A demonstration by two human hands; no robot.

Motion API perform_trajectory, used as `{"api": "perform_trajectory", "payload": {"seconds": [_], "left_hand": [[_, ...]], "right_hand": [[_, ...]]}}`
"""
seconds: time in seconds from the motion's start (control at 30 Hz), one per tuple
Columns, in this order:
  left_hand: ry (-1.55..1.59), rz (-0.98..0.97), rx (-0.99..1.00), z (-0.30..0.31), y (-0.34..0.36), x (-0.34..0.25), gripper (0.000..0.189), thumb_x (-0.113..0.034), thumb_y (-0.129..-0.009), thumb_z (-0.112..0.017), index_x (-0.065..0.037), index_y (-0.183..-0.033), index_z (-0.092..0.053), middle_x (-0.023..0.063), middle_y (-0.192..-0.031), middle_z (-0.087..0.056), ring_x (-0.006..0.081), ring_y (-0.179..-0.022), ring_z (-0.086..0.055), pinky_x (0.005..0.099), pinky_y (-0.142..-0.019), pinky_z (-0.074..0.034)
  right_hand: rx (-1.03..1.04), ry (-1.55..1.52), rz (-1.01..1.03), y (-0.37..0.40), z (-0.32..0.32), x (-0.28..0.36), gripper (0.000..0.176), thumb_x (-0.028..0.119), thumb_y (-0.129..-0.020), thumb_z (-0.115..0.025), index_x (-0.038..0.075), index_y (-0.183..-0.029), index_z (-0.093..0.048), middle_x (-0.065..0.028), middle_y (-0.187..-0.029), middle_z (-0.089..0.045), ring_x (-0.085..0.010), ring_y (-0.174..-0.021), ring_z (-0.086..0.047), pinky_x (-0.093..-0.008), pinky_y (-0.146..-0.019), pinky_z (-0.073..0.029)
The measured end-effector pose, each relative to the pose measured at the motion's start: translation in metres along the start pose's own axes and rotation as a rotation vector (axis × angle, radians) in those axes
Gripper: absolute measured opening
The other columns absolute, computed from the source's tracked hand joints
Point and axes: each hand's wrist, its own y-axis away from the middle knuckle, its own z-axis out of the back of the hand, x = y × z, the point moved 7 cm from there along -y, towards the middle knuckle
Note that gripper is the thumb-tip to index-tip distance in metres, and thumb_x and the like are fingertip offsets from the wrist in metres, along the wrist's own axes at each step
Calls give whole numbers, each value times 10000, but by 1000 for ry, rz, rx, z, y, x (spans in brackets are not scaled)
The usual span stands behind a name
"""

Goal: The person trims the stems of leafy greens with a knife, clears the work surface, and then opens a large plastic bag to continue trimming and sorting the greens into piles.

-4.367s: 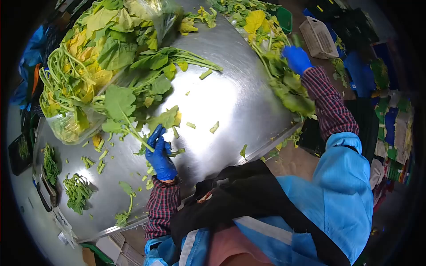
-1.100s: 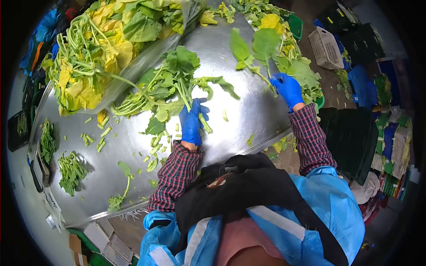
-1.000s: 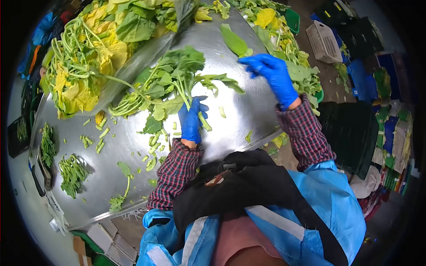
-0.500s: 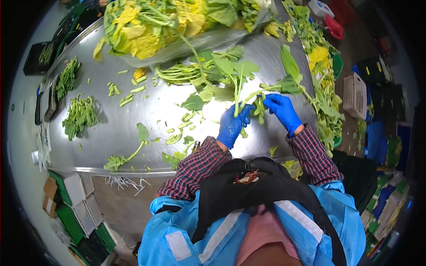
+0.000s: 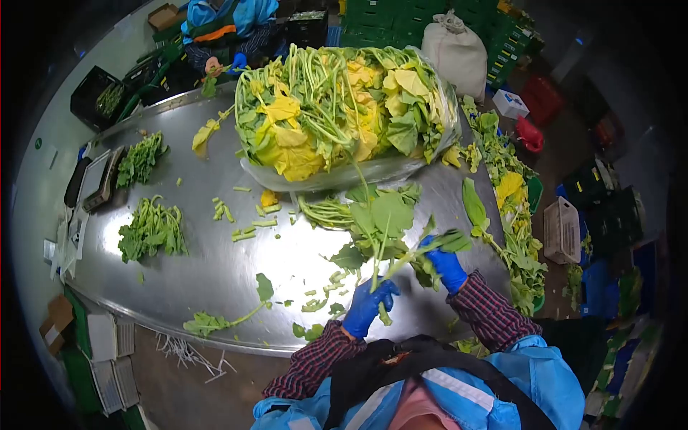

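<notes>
Both my hands wear blue gloves over the steel table [image 5: 215,287]. My left hand [image 5: 369,307] is closed round the lower stems of leafy greens [image 5: 390,215], whose leaves fan upward. Beyond it and to the right, my right hand [image 5: 446,265] has its fingers closed at a leafy stalk [image 5: 424,271] with drooping leaves. A bunch of stems [image 5: 326,213] lies just behind the held greens. Short cut stem pieces [image 5: 333,282] are scattered left of my left hand. Farther back, a large heap of green and yellow leaves [image 5: 344,107] rests in clear plastic.
Two bunches of greens [image 5: 152,229] lie at the left near a scale [image 5: 100,179]. A co-worker [image 5: 228,32] with gloved hands stands beyond the table. Discarded leaves [image 5: 519,236] line the right edge. A white sack [image 5: 454,54] stands behind, and a crate [image 5: 562,229] is at the right.
The view has tilted up, showing the whole heap and the co-worker. My right hand has moved up relative to my left, and the stalk between them now slants more steeply.
</notes>
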Motion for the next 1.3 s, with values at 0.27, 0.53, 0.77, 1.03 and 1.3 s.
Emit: {"api": "perform_trajectory", "payload": {"seconds": [0.27,0.53,0.77,1.03,1.3], "left_hand": [[217,-103,-395,146,31,-41,271,-276,-901,-530,-9,-862,-549,28,-610,-524,125,-555,-520,246,-534,-435],[762,-43,-293,155,-14,-5,160,-139,-896,-526,12,-946,-546,35,-732,-515,141,-673,-516,308,-689,-462],[443,45,-393,168,-27,7,173,-166,-875,-552,-2,-927,-552,7,-671,-459,113,-618,-459,283,-624,-429],[381,87,-399,162,-42,8,186,-185,-860,-565,-10,-923,-552,-16,-647,-439,94,-579,-433,255,-569,-405],[366,13,-367,144,-28,1,220,-164,-834,-588,33,-927,-554,-7,-624,-460,86,-547,-431,256,-558,-415]], "right_hand": [[90,771,-137,-99,108,8,503,148,-750,-684,16,-1194,-488,-116,-1052,-562,-195,-944,-550,-311,-831,-444],[-278,765,352,-308,-4,118,1138,424,-585,-798,8,-1406,-128,-210,-1403,-262,-334,-1305,-258,-383,-1071,-218],[-338,1081,-99,-421,54,-32,1185,444,-556,-789,100,-1428,-62,-235,-1436,-172,-436,-1289,-228,-452,-1064,-208],[-388,764,-18,-386,92,18,562,207,-604,-719,70,-1130,-578,-158,-1023,-628,-291,-925,-612,-368,-823,-464],[-247,140,63,-291,181,104,423,40,-690,-650,-20,-1100,-566,-63,-945,-631,-146,-833,-592,-271,-727,-473]]}}
